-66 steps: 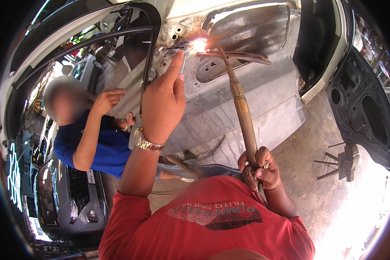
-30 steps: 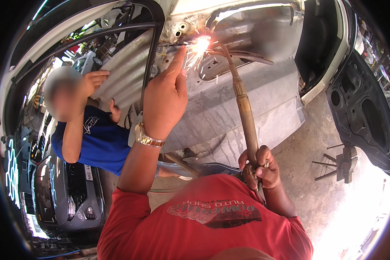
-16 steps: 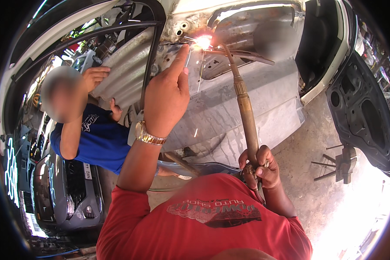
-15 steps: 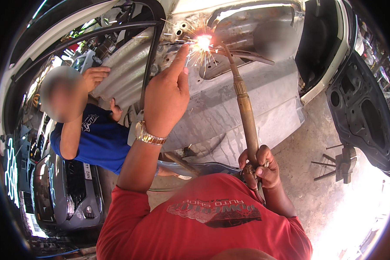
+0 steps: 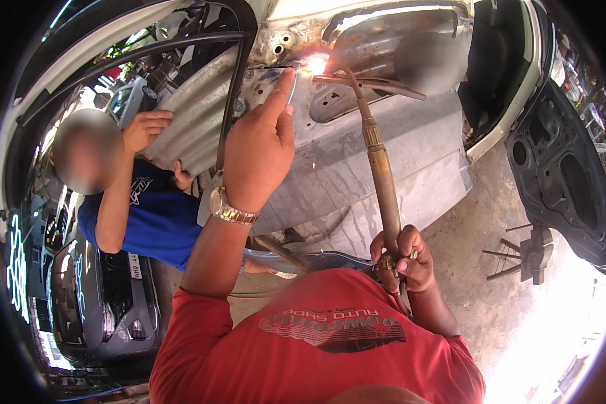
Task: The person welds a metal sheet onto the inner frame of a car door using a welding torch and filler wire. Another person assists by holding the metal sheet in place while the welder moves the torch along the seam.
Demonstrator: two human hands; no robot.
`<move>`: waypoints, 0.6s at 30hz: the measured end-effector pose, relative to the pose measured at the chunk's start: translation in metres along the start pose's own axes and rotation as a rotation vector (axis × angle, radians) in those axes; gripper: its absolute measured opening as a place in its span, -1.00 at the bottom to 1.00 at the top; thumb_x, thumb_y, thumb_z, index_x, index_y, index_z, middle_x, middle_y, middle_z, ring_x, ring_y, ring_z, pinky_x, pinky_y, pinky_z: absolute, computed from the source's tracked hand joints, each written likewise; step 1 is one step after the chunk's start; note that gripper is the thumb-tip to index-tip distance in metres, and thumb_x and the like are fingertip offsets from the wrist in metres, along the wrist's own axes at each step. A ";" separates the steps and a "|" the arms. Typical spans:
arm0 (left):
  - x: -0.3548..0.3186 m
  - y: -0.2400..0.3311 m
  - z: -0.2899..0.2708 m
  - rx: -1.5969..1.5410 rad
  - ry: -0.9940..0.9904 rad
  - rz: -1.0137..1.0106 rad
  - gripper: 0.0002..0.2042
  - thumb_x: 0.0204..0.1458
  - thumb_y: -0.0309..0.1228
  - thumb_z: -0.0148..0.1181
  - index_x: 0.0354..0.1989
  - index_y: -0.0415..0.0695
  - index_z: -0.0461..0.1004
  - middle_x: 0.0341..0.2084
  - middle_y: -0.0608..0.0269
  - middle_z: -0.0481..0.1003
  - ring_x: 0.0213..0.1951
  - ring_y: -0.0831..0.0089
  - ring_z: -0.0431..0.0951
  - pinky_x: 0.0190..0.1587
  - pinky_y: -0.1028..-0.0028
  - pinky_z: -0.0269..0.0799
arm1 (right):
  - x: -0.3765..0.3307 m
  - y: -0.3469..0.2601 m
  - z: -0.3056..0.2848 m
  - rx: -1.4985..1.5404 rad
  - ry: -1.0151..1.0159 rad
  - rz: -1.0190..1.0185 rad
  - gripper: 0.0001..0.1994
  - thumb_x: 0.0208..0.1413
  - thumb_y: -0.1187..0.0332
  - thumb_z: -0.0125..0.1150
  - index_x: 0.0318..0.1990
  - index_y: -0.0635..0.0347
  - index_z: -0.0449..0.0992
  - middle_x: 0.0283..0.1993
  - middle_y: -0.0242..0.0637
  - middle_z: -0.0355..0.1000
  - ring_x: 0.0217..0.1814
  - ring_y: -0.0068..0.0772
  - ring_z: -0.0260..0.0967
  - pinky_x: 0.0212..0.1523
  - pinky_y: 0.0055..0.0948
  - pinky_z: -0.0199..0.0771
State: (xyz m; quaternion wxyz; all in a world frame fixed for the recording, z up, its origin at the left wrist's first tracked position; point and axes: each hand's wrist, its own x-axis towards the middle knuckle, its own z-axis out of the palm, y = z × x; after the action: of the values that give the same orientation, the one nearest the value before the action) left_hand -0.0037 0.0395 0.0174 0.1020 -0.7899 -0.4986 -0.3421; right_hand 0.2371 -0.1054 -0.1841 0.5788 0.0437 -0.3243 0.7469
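I watch remotely as the right hand's (image 5: 419, 273) fingers grip the lower end of a brass-colored torch (image 5: 382, 182), its long axis running up and slightly left toward a bright glow (image 5: 316, 64) near the gray metal panel's (image 5: 424, 135) upper edge; the left hand (image 5: 259, 151), nearer, pinches a thin rod (image 5: 293, 89), index fingertip just left of the glow.

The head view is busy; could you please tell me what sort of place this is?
Most likely an auto body repair shop: a brass-coloured gas torch points at a bare-metal car panel, and a dark grey car stands at the left.
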 end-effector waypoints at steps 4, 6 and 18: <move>-0.001 -0.004 0.003 0.003 0.013 0.034 -0.50 0.33 -0.40 0.15 0.46 0.11 0.40 -0.45 -0.02 0.61 -0.43 -0.01 0.63 -0.37 0.09 0.51 | -0.001 0.000 0.000 0.003 -0.001 -0.003 -0.77 0.31 0.55 0.16 -0.12 0.07 0.19 0.05 0.43 0.34 -0.65 -0.42 0.44 -0.67 -0.57 0.47; 0.000 -0.001 0.001 0.012 -0.009 -0.003 -0.50 0.33 -0.40 0.15 0.46 0.11 0.39 -0.45 -0.02 0.61 -0.43 -0.01 0.63 -0.37 0.09 0.51 | -0.002 0.000 0.000 0.003 0.001 -0.004 -0.77 0.31 0.55 0.15 -0.12 0.08 0.19 0.05 0.43 0.34 -0.65 -0.42 0.44 -0.67 -0.57 0.47; -0.001 0.003 0.000 0.027 -0.022 -0.019 -0.51 0.33 -0.40 0.15 0.45 0.10 0.41 -0.44 -0.03 0.62 -0.41 -0.02 0.65 -0.38 0.08 0.50 | -0.002 0.000 0.002 -0.016 -0.009 -0.019 -0.79 0.33 0.53 0.15 -0.12 0.09 0.20 0.04 0.42 0.35 -0.65 -0.46 0.44 -0.65 -0.60 0.49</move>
State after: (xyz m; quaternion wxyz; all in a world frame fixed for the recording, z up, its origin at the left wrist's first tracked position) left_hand -0.0016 0.0376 0.0176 0.1041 -0.7873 -0.5119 -0.3275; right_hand 0.2368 -0.1076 -0.1837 0.5845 0.0458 -0.3324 0.7388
